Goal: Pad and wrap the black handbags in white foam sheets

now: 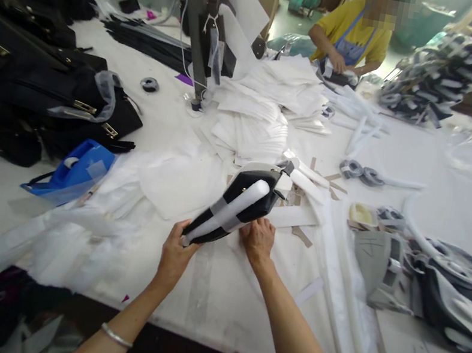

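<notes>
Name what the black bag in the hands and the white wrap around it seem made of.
Black bag: smooth leather or faux leather, judging by its faint sheen. White wrap: matte, puffy, probably thin foam sheet or tissue; which one is unclear.

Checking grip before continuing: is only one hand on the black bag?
No, the left hand grips the black bag low down, and the right hand touches its underside.

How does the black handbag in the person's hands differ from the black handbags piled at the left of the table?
1. The held handbag is tilted above the table, gripped by the left hand, with the right hand at its underside. The piled handbags lie on the table, untouched.
2. The held handbag has white wrapping along it. The piled handbags show bare gold-coloured fittings.
Both are black.
</notes>
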The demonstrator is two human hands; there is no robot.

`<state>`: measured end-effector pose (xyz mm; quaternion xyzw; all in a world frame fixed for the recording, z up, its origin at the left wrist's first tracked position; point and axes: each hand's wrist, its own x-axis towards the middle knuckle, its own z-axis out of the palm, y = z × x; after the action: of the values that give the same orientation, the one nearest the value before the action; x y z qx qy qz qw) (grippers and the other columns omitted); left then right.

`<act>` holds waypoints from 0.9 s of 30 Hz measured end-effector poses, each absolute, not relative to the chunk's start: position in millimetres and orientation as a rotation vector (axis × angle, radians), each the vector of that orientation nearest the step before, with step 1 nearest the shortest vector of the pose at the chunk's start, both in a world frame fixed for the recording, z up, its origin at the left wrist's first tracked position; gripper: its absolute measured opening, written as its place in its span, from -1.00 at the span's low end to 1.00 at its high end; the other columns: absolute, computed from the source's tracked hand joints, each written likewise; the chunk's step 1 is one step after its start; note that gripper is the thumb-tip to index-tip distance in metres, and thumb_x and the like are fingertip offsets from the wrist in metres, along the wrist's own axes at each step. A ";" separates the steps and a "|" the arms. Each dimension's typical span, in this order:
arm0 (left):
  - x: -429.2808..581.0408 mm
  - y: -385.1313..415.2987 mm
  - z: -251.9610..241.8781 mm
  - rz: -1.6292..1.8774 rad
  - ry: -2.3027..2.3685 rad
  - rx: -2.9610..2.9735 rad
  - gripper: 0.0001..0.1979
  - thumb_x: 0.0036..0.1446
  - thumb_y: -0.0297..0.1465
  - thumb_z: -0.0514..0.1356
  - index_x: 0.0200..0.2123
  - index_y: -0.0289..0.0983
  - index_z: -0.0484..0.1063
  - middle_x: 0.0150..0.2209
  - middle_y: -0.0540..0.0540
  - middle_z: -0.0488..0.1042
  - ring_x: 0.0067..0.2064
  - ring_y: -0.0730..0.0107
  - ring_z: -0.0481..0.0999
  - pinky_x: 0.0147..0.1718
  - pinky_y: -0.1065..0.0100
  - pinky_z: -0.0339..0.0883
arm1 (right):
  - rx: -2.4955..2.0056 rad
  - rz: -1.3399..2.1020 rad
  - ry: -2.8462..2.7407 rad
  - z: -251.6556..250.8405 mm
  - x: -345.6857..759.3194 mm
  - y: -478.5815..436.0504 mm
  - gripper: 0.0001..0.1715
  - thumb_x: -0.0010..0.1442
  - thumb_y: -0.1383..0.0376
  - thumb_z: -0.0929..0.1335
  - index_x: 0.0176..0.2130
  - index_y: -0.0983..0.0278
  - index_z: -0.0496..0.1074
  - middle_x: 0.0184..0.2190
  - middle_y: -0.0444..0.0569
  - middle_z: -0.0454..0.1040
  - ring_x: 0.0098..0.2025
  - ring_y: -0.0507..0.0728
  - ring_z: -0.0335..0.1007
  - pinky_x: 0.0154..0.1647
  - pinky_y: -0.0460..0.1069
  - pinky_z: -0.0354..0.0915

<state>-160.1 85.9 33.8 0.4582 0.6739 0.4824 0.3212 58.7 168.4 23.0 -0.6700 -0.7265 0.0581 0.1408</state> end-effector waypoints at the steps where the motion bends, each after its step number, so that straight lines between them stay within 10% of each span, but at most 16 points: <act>1: -160.2 86.5 34.4 1.272 1.770 1.195 -0.53 0.01 -0.32 0.33 0.01 -0.19 0.35 -0.05 -0.08 0.46 -0.01 0.24 0.48 0.00 0.23 0.39 | -1.955 0.146 -2.027 24.9 61.3 168.5 -0.78 0.20 0.29 0.32 -0.13 0.25 0.46 -0.16 0.10 0.48 -0.11 0.25 0.31 -0.07 0.14 0.20; 10: -161.3 89.5 37.5 1.296 1.719 1.011 -0.47 -0.06 -0.27 0.37 -0.01 -0.22 0.34 -0.07 -0.10 0.46 -0.03 0.23 0.49 -0.05 0.24 0.41 | -0.843 0.519 -2.770 14.8 77.5 105.9 -0.45 0.33 0.11 0.24 0.25 0.17 0.23 0.24 0.00 0.32 0.32 0.17 0.10 0.34 0.19 0.02; 14: -162.0 90.1 38.2 1.292 1.687 0.966 -0.47 -0.08 -0.27 0.37 -0.02 -0.22 0.33 -0.09 -0.09 0.47 -0.05 0.23 0.51 -0.06 0.22 0.42 | -1.429 0.394 -2.546 -0.9 65.0 125.1 -0.33 0.30 0.01 0.25 0.25 0.30 0.22 0.27 0.15 0.25 0.37 0.29 -0.02 0.35 0.30 -0.07; 27: -161.6 89.5 36.6 1.330 1.683 0.958 -0.45 -0.13 -0.25 0.38 -0.03 -0.21 0.36 -0.14 -0.05 0.47 -0.05 0.18 0.49 -0.04 0.17 0.40 | -1.663 0.904 -1.308 24.1 71.6 138.6 -0.37 0.24 0.16 0.24 0.25 0.28 0.20 0.16 0.16 0.38 -0.14 0.16 0.51 -0.07 0.11 0.43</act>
<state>-161.6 89.5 36.6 0.3763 0.6610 0.5223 0.3856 71.6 138.6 24.1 -0.6600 -0.5191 0.3586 0.4079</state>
